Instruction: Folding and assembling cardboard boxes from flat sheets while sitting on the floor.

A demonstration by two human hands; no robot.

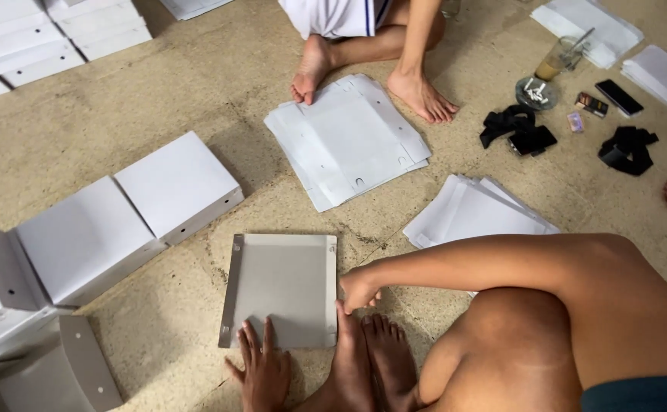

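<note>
Grey flat carton blank (281, 288) lies on the floor (196, 84), side flaps partly raised. Left hand (263, 370) open, fingers spread flat on its near edge. Right hand (360, 290) curled, pinching the right flap. Finished white boxes (124, 214) sit left.

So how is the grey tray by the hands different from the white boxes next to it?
The tray is grey and lies open and shallow, with low walls folded up; the boxes are white, closed and taller. The left hand rests on the tray's near edge and the right hand is at its side, while no hand touches the boxes. Both are square-cornered cardboard sitting on the floor.
</note>
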